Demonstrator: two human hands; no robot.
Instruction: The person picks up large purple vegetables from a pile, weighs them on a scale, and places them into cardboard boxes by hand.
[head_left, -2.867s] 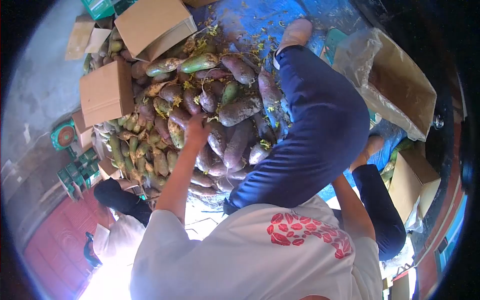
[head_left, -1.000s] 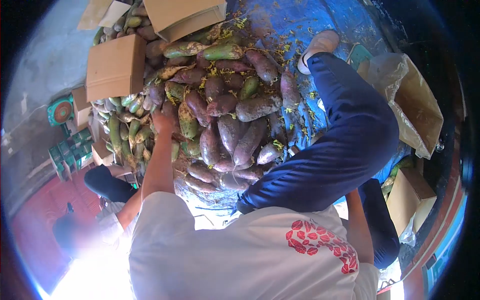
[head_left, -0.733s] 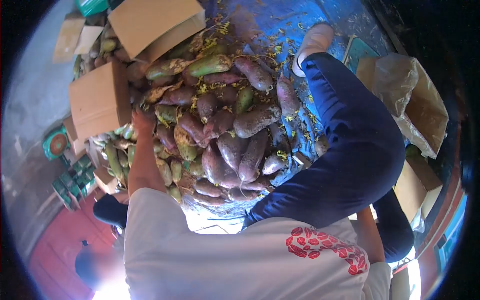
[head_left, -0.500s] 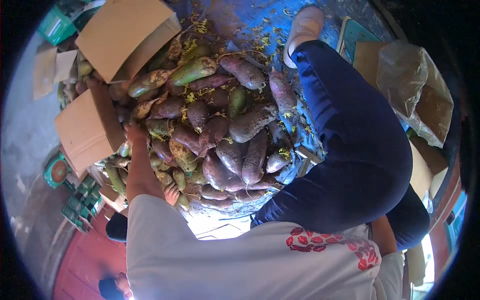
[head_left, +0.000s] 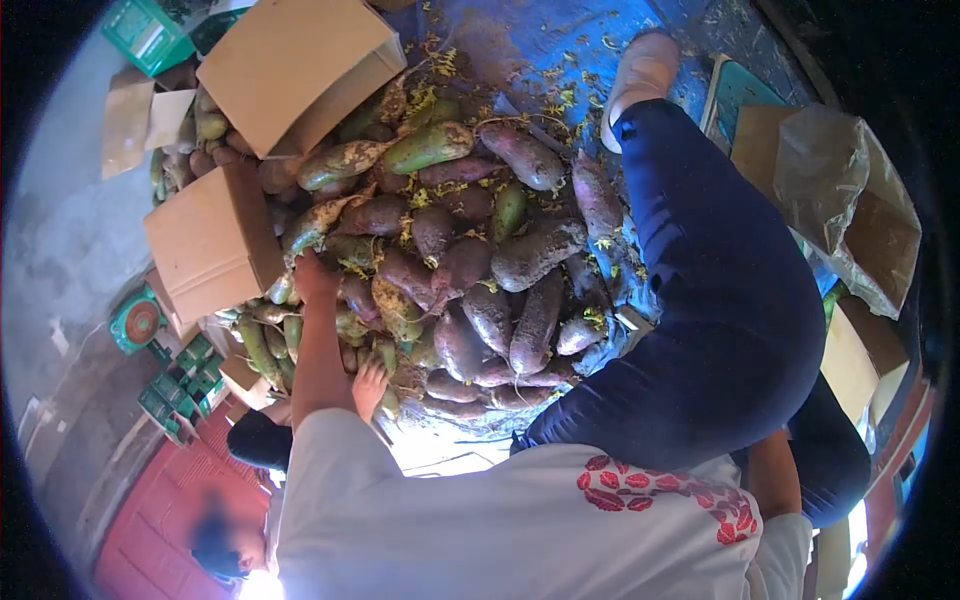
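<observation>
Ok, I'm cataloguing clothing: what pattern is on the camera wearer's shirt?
The shirt is white with red, roughly lip-shaped prints, seen best in the head view.

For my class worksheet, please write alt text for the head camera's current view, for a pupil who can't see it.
A person's left hand reaches into a heap of long purple and green vegetables on a blue sheet. Another person's hand is at the heap's near edge, and cardboard boxes sit at its left.
</observation>
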